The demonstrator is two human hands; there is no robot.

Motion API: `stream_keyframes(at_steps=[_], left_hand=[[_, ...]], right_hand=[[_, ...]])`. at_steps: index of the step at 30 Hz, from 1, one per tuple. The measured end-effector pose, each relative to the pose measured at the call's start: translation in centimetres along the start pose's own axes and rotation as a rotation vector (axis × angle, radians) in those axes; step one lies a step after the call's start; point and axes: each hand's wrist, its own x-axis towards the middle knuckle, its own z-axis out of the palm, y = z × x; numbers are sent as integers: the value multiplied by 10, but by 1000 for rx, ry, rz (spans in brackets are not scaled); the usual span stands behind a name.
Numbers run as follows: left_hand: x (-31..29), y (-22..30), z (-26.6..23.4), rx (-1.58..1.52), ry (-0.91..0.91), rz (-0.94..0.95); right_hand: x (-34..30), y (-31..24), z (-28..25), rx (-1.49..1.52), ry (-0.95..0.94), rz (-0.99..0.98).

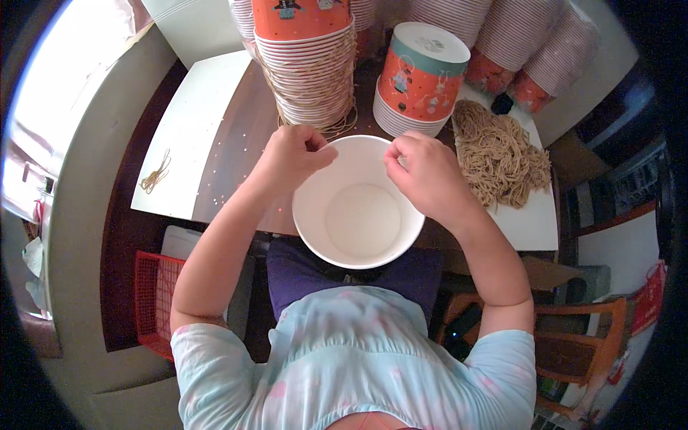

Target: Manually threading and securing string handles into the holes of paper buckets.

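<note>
A white-lined round paper bucket [365, 215] sits in front of me, its open mouth tipped toward me and its plain inside showing. My left hand [295, 156] is closed in a pinch at the far left of the rim. At the far right of the rim my right hand [428, 172] pinches in the same way, thumb tip just inside the mouth. Whether a cord is also between the fingers is hidden. Beyond the left hand rises a tall stack of nested paper buckets [304, 68] with tan cords hanging around it.
Behind my right hand stands a shorter upside-down stack of orange buckets [423, 82]. A heap of tan cords [502, 158] lies on the right, with a small cord bundle [155, 172] at left. Wrapped stacks [512, 39] line the back. A red basket [156, 297] and wooden chair [580, 337] flank me.
</note>
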Motion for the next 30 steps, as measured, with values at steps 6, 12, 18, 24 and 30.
stream_keyframes(at_steps=[6, 12, 18, 24, 30], left_hand=[[-8, 6, 2, 202, -1, 30], [-22, -1, 6, -2, 21, 24], [-27, 4, 6, 65, 122, 62], [-10, 12, 6, 404, 95, 105], [-22, 13, 7, 293, -30, 115]], right_hand=[[6, 11, 7, -36, 39, -73], [29, 19, 7, -6, 19, -206], [16, 1, -2, -67, 105, -280], [22, 6, 12, -307, -114, -62], [25, 11, 15, -333, -49, -149]])
